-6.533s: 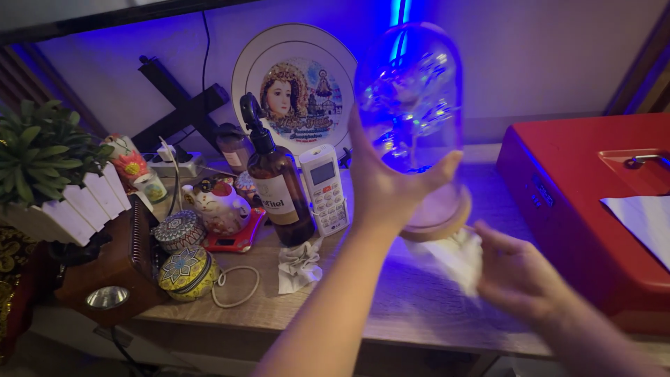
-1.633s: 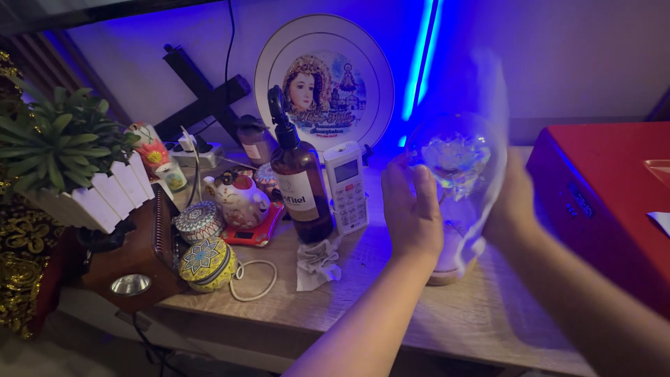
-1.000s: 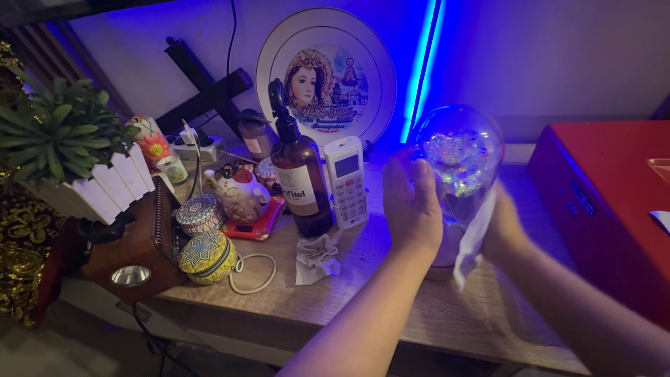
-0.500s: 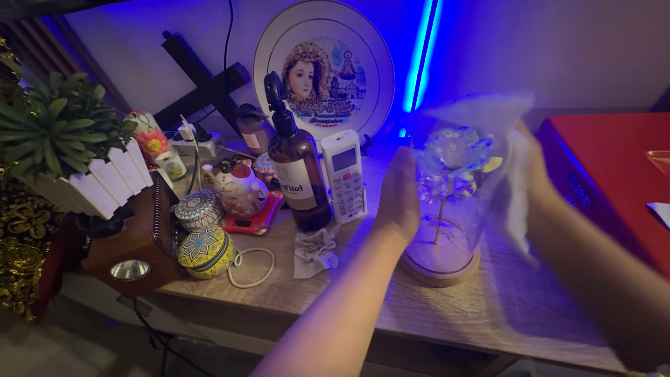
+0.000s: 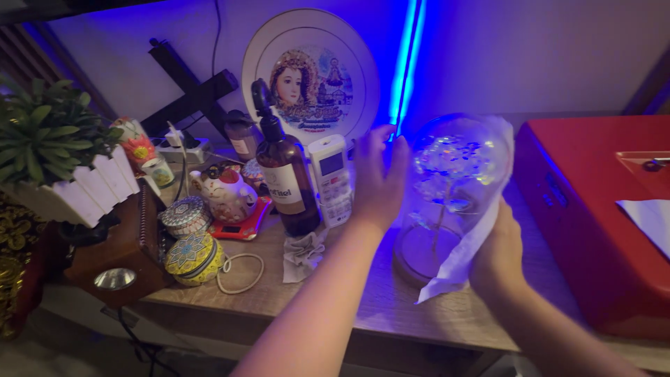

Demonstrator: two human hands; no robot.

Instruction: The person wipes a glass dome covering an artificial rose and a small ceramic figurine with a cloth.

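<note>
A clear glass dome point(image 5: 447, 174) with a glittering rose inside stands on a round wooden base on the wooden tabletop point(image 5: 419, 311). My left hand point(image 5: 377, 181) rests flat against the dome's left side, fingers up and slightly apart. My right hand point(image 5: 497, 255) is low at the dome's right side, holding a white cloth point(image 5: 474, 223) that drapes from the dome's top right down its side.
A brown pump bottle point(image 5: 283, 178), a white remote point(image 5: 330, 178), a picture plate point(image 5: 310, 77) and a crumpled cloth point(image 5: 303, 253) are left of the dome. Small tins point(image 5: 192, 258), a cat figurine point(image 5: 225, 194) and a potted plant point(image 5: 49, 150) crowd the far left. A red box point(image 5: 600, 209) is right.
My right hand has dropped from high beside the dome to low at its right side, dragging the cloth down the glass. My left hand stays against the dome's left side.
</note>
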